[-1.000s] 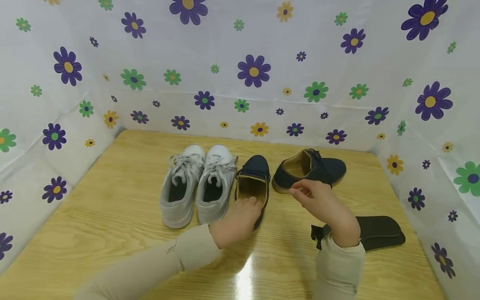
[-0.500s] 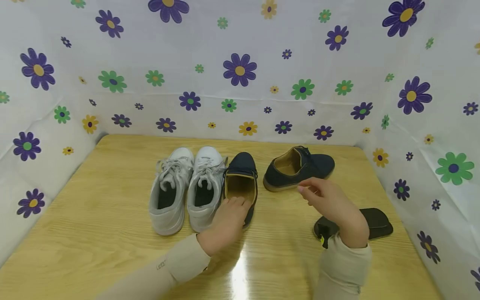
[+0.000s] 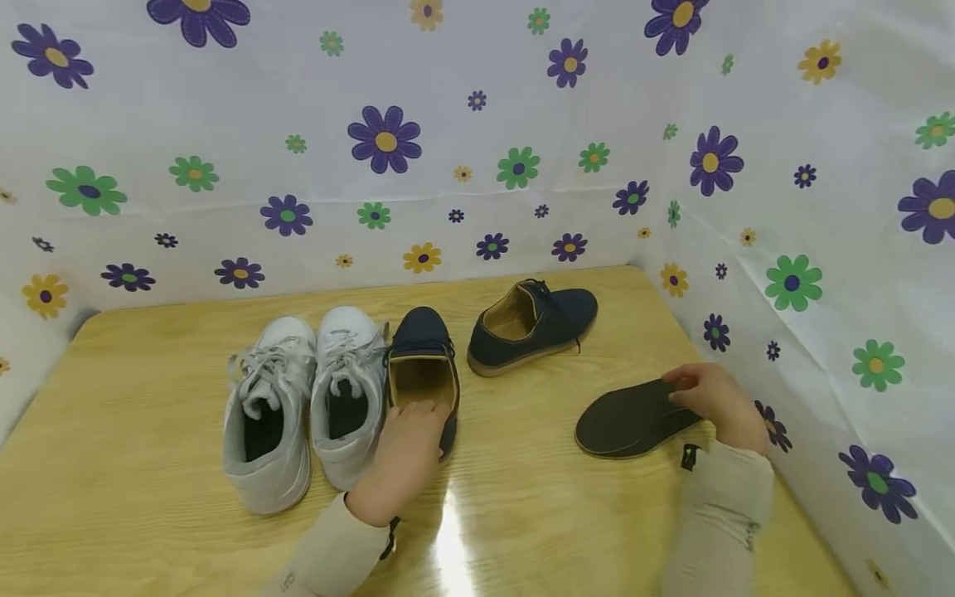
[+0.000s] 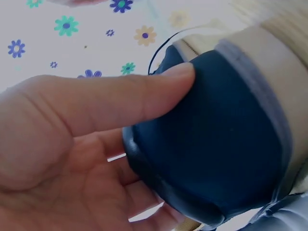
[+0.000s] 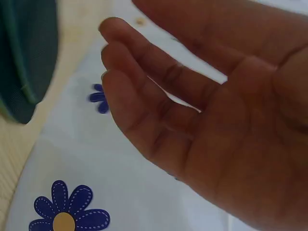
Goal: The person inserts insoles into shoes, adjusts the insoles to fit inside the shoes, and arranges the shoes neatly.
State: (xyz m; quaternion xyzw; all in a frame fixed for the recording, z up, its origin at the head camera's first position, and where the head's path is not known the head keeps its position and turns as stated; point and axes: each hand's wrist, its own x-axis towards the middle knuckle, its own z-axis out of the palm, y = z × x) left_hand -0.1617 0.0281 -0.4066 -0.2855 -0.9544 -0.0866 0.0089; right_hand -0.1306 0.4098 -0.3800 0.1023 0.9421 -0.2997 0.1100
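In the head view my left hand (image 3: 406,448) grips the heel of a navy lace-up shoe (image 3: 421,336), which stands toe away from me. The left wrist view shows the thumb laid across the outside of the navy shoe's heel (image 4: 216,130). My right hand (image 3: 712,398) hovers at the right end of a dark insole (image 3: 627,419) lying on the table, with what looks like a second one stacked with it. In the right wrist view the loosely bent fingers (image 5: 144,96) hold nothing, and the dark insoles (image 5: 33,53) show apart from them.
A pair of white lace-up sneakers (image 3: 269,398) stands just left of the navy shoe. The other navy shoe (image 3: 545,323) points right, further back. Flowered white cloth (image 3: 313,157) walls the wooden table (image 3: 149,398) at the back and sides.
The head view has turned right. My right hand has moved from beside the second navy shoe rightward to the insole's end. My left hand stays on the shoe heel.
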